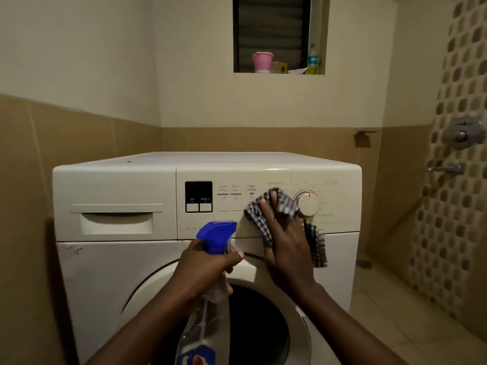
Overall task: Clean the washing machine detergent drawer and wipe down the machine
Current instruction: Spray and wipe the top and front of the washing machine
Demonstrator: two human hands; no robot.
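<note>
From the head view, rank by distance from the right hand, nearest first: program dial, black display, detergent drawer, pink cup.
1. Program dial, just right of the right hand.
2. Black display, to its left.
3. Detergent drawer, far left, shut.
4. Pink cup, up in the window niche.

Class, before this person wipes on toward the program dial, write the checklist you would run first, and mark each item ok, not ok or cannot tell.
1. Checked cloth pressed flat on the control panel by the right hand: ok.
2. Spray bottle gripped securely in the left hand, nozzle aimed at the panel: ok.
3. Program dial free of the cloth: not ok, the cloth edge meets it.
4. Detergent drawer shut: ok.
5. Display dark, machine off: cannot tell.
6. Cloth damp enough: cannot tell.
</note>
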